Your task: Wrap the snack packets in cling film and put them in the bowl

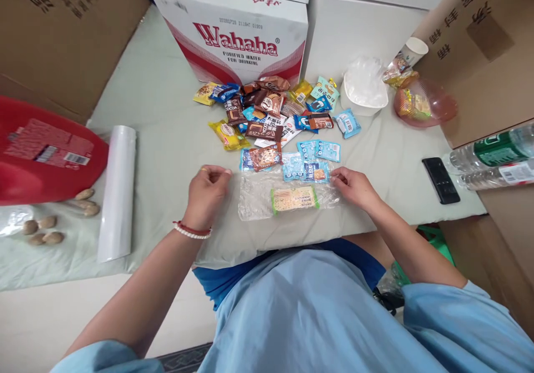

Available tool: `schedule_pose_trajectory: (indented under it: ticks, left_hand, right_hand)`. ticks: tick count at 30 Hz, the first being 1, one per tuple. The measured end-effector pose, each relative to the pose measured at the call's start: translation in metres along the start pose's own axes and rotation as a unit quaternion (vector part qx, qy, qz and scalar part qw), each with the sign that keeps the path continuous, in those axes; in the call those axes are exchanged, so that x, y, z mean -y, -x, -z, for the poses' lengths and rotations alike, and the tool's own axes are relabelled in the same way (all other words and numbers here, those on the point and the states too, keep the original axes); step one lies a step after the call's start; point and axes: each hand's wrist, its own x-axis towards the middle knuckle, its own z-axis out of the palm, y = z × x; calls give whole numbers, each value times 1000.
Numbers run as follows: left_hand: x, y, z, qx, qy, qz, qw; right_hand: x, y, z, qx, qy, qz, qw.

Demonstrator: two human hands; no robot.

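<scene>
A clear plastic bag (253, 198) lies flat near the table's front edge. On or inside it, I cannot tell which, is a biscuit packet (295, 199) with green ends. My right hand (354, 187) pinches the bag's right edge between thumb and fingers. To the left of the bag, my left hand (207, 189) is closed with thumb and fingertips together; whatever it may hold is too small to make out. Light-blue snack packets (292, 166) overlap the bag's far edge, beside a brown snack packet (266, 157).
Behind lies a pile of wrapped snacks (269, 103) against a white Wahaha carton (246, 34). A white tub (365, 102), a pink bowl (444, 109), a phone (441, 180) and bottles (492, 153) stand right. Left are a plastic roll (118, 192), walnuts (48, 222) and a red bag (45, 145).
</scene>
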Motion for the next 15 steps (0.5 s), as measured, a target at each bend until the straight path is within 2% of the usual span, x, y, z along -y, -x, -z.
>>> schedule_pose_trajectory:
  ticks: [3, 4, 5, 6, 7, 8, 9, 11, 13, 15]
  left_hand:
    - [-14, 11, 5, -184, -32, -77, 979]
    - [-18, 22, 6, -219, -45, -136, 965]
    - [-23, 35, 5, -225, -64, -211, 949]
    - [-26, 50, 1, -184, -81, -296, 934]
    - [-28, 64, -5, -96, -104, -382, 913]
    - [-29, 77, -14, -21, -136, -439, 888]
    - [-29, 87, -25, 21, -177, -475, 862]
    - [-27, 99, -47, 70, -276, -477, 832]
    - [-25, 101, -65, 116, -364, -432, 817]
    - [-23, 100, -74, 168, -413, -382, 810]
  right_hand:
    - [8, -8, 9, -88, 110, 68, 988]
    - [14, -12, 11, -98, 126, 96, 983]
    - [22, -17, 11, -94, 135, 126, 978]
    - [30, -24, 10, -81, 142, 154, 974]
    - [39, -31, 7, -62, 150, 180, 970]
    - [49, -39, 2, -43, 159, 201, 966]
    - [59, -48, -4, -25, 167, 217, 961]
    - [77, -64, -16, 17, 182, 225, 957]
    - [90, -77, -26, 64, 190, 198, 959]
    - [98, -84, -29, 105, 177, 162, 965]
